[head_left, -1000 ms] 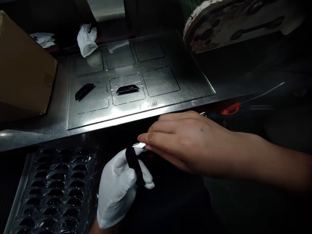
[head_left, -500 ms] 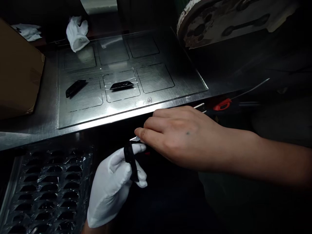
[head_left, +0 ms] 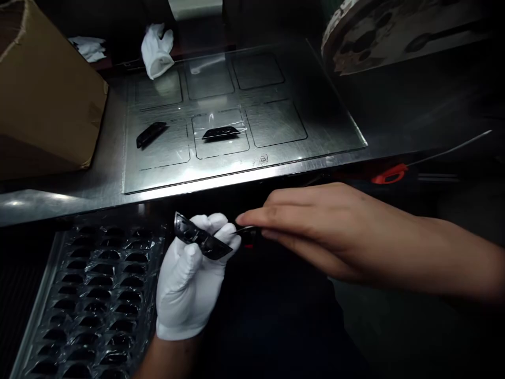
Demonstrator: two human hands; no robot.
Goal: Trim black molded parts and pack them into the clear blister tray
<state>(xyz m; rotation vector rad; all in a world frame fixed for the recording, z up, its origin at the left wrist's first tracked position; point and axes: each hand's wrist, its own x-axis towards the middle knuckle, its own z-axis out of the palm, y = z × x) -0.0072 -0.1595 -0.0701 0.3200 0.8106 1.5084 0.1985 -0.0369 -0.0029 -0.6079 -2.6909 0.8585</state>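
Observation:
My left hand (head_left: 189, 281) wears a white glove and is closed around a small black plastic part (head_left: 201, 241), held flat below the bench edge. My bare right hand (head_left: 315, 223) pinches a thin blade-like tool (head_left: 245, 230) whose tip sits at the right end of that part. On the metal plate (head_left: 276, 152) above lie two more black parts, one at the left (head_left: 150, 133) and one in the middle square (head_left: 220, 132) under a clear film.
A clear blister tray (head_left: 87, 295) with several dark pockets sits at the lower left. A cardboard box (head_left: 47, 89) stands at the left. A white glove (head_left: 157, 50) lies at the plate's far edge. A red-handled tool (head_left: 390, 173) rests at the right.
My left hand has turned the black part from upright to lying nearly flat. My right hand stays at its end with the tool. The view has shifted slightly.

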